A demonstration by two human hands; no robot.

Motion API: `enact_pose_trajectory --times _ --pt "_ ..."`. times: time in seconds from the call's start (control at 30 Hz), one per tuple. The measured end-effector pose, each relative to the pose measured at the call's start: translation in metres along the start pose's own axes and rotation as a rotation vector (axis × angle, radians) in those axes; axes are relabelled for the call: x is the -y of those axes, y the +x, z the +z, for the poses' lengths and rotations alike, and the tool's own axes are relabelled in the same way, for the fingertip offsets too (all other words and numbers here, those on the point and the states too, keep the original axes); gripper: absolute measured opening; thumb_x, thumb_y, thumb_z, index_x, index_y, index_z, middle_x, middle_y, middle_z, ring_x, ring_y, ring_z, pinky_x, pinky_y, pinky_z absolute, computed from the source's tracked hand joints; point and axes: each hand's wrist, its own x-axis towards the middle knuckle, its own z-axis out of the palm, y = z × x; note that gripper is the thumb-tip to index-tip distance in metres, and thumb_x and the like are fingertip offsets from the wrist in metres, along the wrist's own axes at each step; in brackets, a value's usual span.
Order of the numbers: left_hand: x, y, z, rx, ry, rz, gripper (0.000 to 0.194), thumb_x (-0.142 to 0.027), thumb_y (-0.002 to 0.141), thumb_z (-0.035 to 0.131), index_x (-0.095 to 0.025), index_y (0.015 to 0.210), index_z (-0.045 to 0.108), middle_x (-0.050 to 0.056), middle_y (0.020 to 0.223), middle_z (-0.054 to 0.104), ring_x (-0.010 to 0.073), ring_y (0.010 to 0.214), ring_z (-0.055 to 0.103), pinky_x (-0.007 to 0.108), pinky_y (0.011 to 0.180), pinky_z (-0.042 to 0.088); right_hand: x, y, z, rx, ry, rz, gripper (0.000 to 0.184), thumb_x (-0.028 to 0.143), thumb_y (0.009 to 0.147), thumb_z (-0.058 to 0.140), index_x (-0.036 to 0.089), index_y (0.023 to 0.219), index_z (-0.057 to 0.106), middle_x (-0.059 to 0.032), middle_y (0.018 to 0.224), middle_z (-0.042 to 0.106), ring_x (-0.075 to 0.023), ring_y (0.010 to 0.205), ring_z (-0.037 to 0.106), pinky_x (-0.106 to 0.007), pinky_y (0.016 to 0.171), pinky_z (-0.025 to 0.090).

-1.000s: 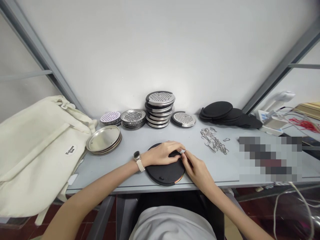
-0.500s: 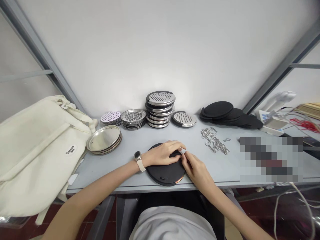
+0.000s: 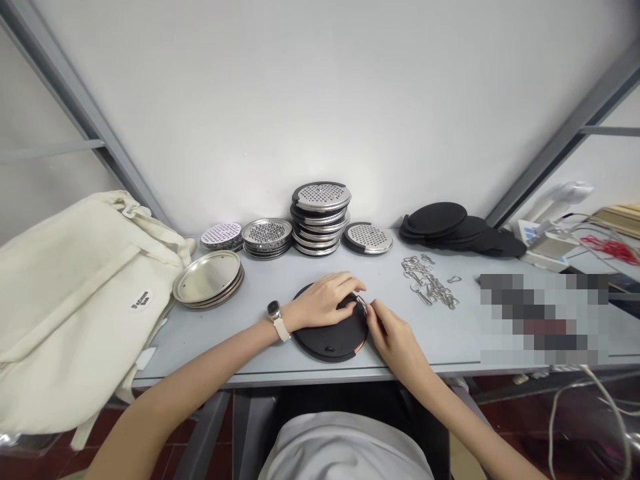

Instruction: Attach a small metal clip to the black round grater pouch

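Note:
A round black disc (image 3: 333, 340) lies on the table in front of me, a shiny metal edge showing at its lower right. My left hand (image 3: 330, 299) rests over its upper part, fingers curled and gripping it near the right rim. A small silver snap hook (image 3: 361, 304) sits at that rim. My right hand (image 3: 393, 330) pinches the hook between thumb and forefinger. How the hook sits against the disc is partly hidden by the fingers. To the right, a pile of similar snap hooks (image 3: 430, 283) lies loose.
Behind stand a tall stack of round graters (image 3: 323, 200), a single grater (image 3: 369, 239) and shorter grater stacks (image 3: 267, 235). Metal plates (image 3: 207, 279) lie left, beside a cream bag (image 3: 85, 300). Black discs (image 3: 436, 219) are piled at back right.
The hook now shows more plainly between my hands at the rim. My left fingers have lifted and spread slightly, and the disc's near edge has shifted up a little.

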Motion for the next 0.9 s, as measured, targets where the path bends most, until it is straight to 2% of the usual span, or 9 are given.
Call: enact_pose_trajectory --times 0.17,0.37,0.6,0.73,0.9 --pt "0.0006 -0.0016 0.003 -0.02 -0.037 -0.097 0.031 -0.015 0.082 0.051 -0.017 0.113 0.045 0.006 0.099 0.055 0.0169 0.087 0.056 0.031 0.083 0.047 0.0008 0.0017 -0.0017 0.001 0.06 0.045 0.024 0.029 0.097 0.03 0.024 0.073 0.032 0.0045 0.059 0.04 -0.0117 0.049 0.039 -0.023 0.048 0.033" --pt "-0.0008 -0.0041 0.0017 0.038 -0.135 -0.081 0.036 -0.017 0.08 0.055 -0.018 0.114 0.045 0.006 0.106 0.051 0.0134 0.081 0.057 0.03 0.082 0.048 0.0004 0.0035 -0.0015 0.055 0.037 0.027 0.022 0.028 0.097 0.03 0.023 0.076 0.034 0.0034 0.061 0.043 -0.0125 0.051 0.043 -0.023 0.051 0.035" --pt "-0.0042 -0.0033 -0.0007 0.061 -0.093 -0.015 0.03 -0.014 0.081 0.052 -0.017 0.111 0.048 0.008 0.105 0.055 0.0171 0.089 0.057 0.029 0.082 0.047 0.0 0.0043 -0.0022 0.087 0.001 -0.018 0.02 0.026 0.096 0.03 0.022 0.081 0.043 0.0 0.064 0.052 -0.0145 0.053 0.049 -0.024 0.051 0.037" --pt "-0.0045 -0.0017 -0.0021 0.064 -0.007 0.026 0.022 -0.013 0.081 0.051 -0.016 0.103 0.053 0.006 0.098 0.059 0.0188 0.094 0.055 0.031 0.087 0.044 0.0002 0.0039 -0.0024 0.091 0.007 -0.036 0.021 0.026 0.096 0.03 0.021 0.085 0.047 -0.0018 0.066 0.055 -0.0149 0.053 0.051 -0.025 0.051 0.038" --pt "-0.002 -0.0014 -0.0008 0.045 0.059 0.022 0.017 -0.017 0.079 0.053 -0.017 0.096 0.056 0.006 0.094 0.061 0.02 0.092 0.055 0.034 0.089 0.042 0.0006 0.0036 -0.0027 0.075 0.004 -0.043 0.023 0.027 0.096 0.03 0.021 0.082 0.047 -0.0019 0.066 0.056 -0.0146 0.053 0.052 -0.024 0.049 0.038"
